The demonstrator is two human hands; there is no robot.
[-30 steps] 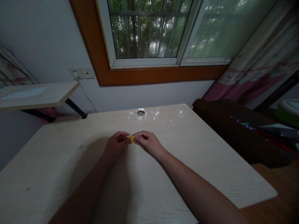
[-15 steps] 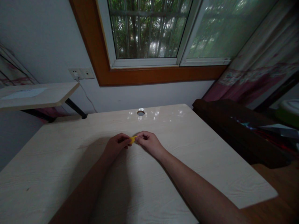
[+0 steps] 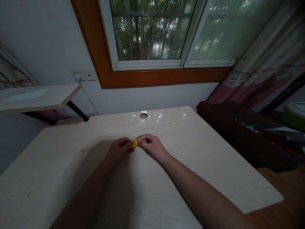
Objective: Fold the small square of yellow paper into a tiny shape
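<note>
A small yellow piece (image 3: 135, 143), thin and flat-looking, is pinched between my two hands above the middle of the pale wood-grain desk (image 3: 205, 178). My left hand (image 3: 121, 148) is closed on its left end, thumb on top. At its right end, the fingertips of my right hand (image 3: 151, 144) are pressed together on it. Fingers cover both ends, so the piece's full shape and kind cannot be made out. Both forearms reach in from the bottom of the view.
A round cable hole (image 3: 143, 116) sits near the desk's back edge. To the left, a raised shelf (image 3: 52, 101) on black legs bears a paper sheet. A cord runs from the wall socket (image 3: 77, 75). Dark wooden furniture (image 3: 221, 133) stands at the right, below a curtain.
Slightly more of the yellow piece shows between my hands, and my left fingers have shifted a little. My right hand has hardly moved.
</note>
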